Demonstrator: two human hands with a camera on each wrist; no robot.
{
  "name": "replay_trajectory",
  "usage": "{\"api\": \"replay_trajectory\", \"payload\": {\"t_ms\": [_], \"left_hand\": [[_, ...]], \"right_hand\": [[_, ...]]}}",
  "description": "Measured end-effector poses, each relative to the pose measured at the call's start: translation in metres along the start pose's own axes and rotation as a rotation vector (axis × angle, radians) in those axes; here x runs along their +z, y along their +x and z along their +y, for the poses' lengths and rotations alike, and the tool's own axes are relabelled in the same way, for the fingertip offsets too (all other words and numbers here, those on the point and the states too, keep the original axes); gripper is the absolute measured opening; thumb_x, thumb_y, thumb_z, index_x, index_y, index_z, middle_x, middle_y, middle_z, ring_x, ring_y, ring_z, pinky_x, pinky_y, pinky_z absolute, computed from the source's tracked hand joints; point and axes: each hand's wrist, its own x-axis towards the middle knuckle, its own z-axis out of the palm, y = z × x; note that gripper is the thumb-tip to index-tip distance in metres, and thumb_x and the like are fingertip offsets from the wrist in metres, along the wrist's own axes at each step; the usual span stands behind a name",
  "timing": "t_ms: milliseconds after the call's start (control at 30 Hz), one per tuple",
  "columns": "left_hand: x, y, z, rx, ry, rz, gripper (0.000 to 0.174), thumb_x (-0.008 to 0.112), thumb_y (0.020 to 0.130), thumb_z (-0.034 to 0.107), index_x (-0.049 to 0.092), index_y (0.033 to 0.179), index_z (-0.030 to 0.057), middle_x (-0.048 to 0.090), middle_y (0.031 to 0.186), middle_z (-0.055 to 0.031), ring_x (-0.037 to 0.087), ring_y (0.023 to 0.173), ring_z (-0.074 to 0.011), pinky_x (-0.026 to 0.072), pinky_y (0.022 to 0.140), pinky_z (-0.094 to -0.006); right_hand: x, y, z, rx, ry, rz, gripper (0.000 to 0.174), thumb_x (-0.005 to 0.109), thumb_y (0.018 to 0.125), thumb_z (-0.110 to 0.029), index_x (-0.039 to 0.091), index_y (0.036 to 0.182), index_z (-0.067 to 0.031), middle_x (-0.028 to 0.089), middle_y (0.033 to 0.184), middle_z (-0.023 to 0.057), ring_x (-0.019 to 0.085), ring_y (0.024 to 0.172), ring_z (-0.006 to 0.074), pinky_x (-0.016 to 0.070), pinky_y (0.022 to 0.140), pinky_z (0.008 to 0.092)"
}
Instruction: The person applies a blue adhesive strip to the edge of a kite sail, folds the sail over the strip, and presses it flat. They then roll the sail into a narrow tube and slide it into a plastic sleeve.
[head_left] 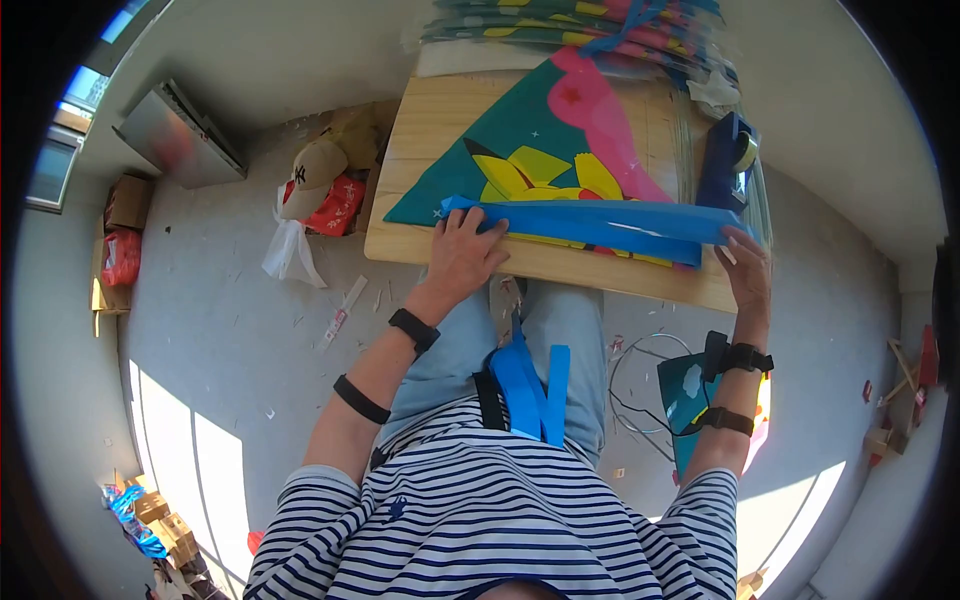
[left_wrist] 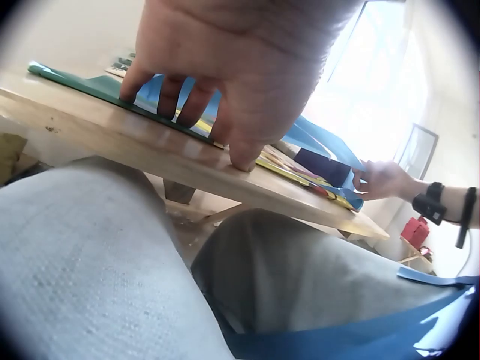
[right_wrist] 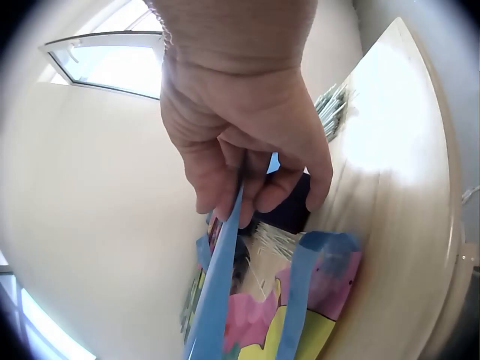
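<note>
A green, pink and yellow printed sheet [head_left: 520, 130] lies on the wooden table, with a blue strip [head_left: 610, 215] running across its near edge. My left hand [head_left: 465, 250] presses the strip's left end onto the sheet, fingers spread; in the left wrist view the fingertips of this hand [left_wrist: 225, 82] touch the sheet and tabletop. At the right end, my right hand [head_left: 745, 270] pinches the strip, which is lifted off the sheet there; in the right wrist view the strip [right_wrist: 217, 292] leads from between the fingers of that hand [right_wrist: 247, 127].
Stacked printed sheets [head_left: 560, 30] lie at the table's far end. A dark blue tape dispenser [head_left: 725, 160] stands at the right, beside a bundle of thin sticks [right_wrist: 332, 109]. More blue strips [head_left: 525, 385] lie on the lap. The wooden table's near edge [head_left: 600, 282] is above the knees.
</note>
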Motion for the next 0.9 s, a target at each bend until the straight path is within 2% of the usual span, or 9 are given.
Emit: {"api": "replay_trajectory", "payload": {"t_ms": [133, 200, 233, 300, 333, 400, 533, 633, 900], "left_hand": [[0.0, 0.001, 0.0, 0.005, -0.007, 0.0, 0.047, 0.079, 0.082, 0.032, 0.073, 0.126, 0.018, 0.054, 0.119, -0.0102, 0.05, 0.118, -0.0324, 0.0435, 0.1, -0.0515], [-0.001, 0.0, 0.002, 0.006, -0.005, 0.008, 0.047, 0.079, 0.082, 0.032, 0.074, 0.126, 0.0179, 0.053, 0.119, -0.01, 0.049, 0.119, -0.0324, 0.0434, 0.1, -0.0515], [-0.002, 0.0, 0.003, 0.009, -0.001, 0.006, 0.046, 0.079, 0.081, 0.032, 0.074, 0.125, 0.0179, 0.053, 0.119, -0.01, 0.049, 0.12, -0.0325, 0.0433, 0.101, -0.0516], [-0.004, 0.001, 0.003, 0.006, 0.008, 0.006, 0.046, 0.08, 0.081, 0.031, 0.074, 0.125, 0.0179, 0.053, 0.12, -0.01, 0.049, 0.12, -0.0327, 0.0432, 0.101, -0.0518], [-0.004, 0.001, 0.003, 0.003, 0.002, -0.001, 0.046, 0.08, 0.081, 0.031, 0.074, 0.125, 0.0181, 0.053, 0.12, -0.0102, 0.048, 0.12, -0.033, 0.0429, 0.102, -0.052], [-0.003, 0.0, 0.003, 0.0, -0.003, -0.011, 0.046, 0.08, 0.081, 0.03, 0.073, 0.125, 0.0184, 0.053, 0.121, -0.0104, 0.048, 0.121, -0.0333, 0.0426, 0.102, -0.0522], [-0.003, 0.001, 0.003, -0.011, -0.02, -0.014, 0.045, 0.079, 0.081, 0.029, 0.072, 0.124, 0.0184, 0.053, 0.123, -0.0105, 0.049, 0.121, -0.0339, 0.042, 0.103, -0.0526], [-0.007, 0.001, 0.006, -0.019, -0.024, 0.011, 0.042, 0.079, 0.081, 0.029, 0.073, 0.122, 0.0178, 0.054, 0.124, -0.01, 0.049, 0.122, -0.0332, 0.0417, 0.103, -0.0515], [-0.006, -0.001, 0.006, -0.032, -0.027, 0.047, 0.039, 0.08, 0.081, 0.029, 0.074, 0.119, 0.0191, 0.054, 0.128, -0.0092, 0.048, 0.125, -0.0327, 0.0412, 0.104, -0.0503]], "right_hand": [[-0.027, -0.006, 0.002, 0.036, -0.162, 0.204, 0.027, 0.077, 0.087, -0.015, 0.077, 0.11, -0.0019, 0.075, 0.11, 0.0062, 0.069, 0.107, 0.0195, 0.0529, 0.097, 0.0423], [-0.043, -0.007, 0.003, 0.159, -0.626, 0.504, 0.026, 0.079, 0.084, -0.023, 0.08, 0.102, -0.0042, 0.078, 0.099, 0.0077, 0.072, 0.095, 0.0205, 0.0543, 0.088, 0.041], [-0.042, -0.006, 0.005, 0.158, -0.629, 0.5, 0.026, 0.079, 0.084, -0.023, 0.08, 0.102, -0.0042, 0.078, 0.099, 0.0077, 0.072, 0.095, 0.0205, 0.0543, 0.088, 0.041], [-0.029, -0.005, 0.01, -0.256, -1.232, 0.782, 0.028, 0.081, 0.078, -0.028, 0.081, 0.094, -0.0054, 0.077, 0.089, 0.0109, 0.073, 0.084, 0.0246, 0.0548, 0.081, 0.0403], [0.01, -0.014, 0.001, -0.412, -1.367, 0.791, 0.024, 0.079, 0.08, -0.025, 0.08, 0.092, -0.0043, 0.077, 0.087, 0.0131, 0.072, 0.082, 0.0284, 0.055, 0.081, 0.0405], [0.062, -0.014, -0.004, -0.419, -1.059, 0.454, 0.024, 0.08, 0.081, -0.022, 0.08, 0.097, -0.0046, 0.077, 0.094, 0.0118, 0.071, 0.093, 0.032, 0.0537, 0.088, 0.0414], [0.162, -0.006, 0.019, -0.503, -1.132, -0.17, 0.038, 0.083, 0.077, -0.019, 0.077, 0.113, -0.0066, 0.072, 0.12, 0.0135, 0.06, 0.117, 0.0331, 0.0484, 0.1, 0.0406], [0.209, -0.001, 0.033, -0.47, -1.162, -0.418, 0.039, 0.083, 0.077, -0.017, 0.076, 0.113, -0.0066, 0.07, 0.117, 0.016, 0.061, 0.113, 0.0357, 0.0498, 0.097, 0.0452], [0.236, 0.043, 0.072, -0.438, -1.466, -0.367, 0.021, 0.085, 0.071, -0.016, 0.071, 0.085, -0.0073, 0.066, 0.102, 0.015, 0.06, 0.106, 0.0389, 0.0504, 0.091, 0.0489]]}}
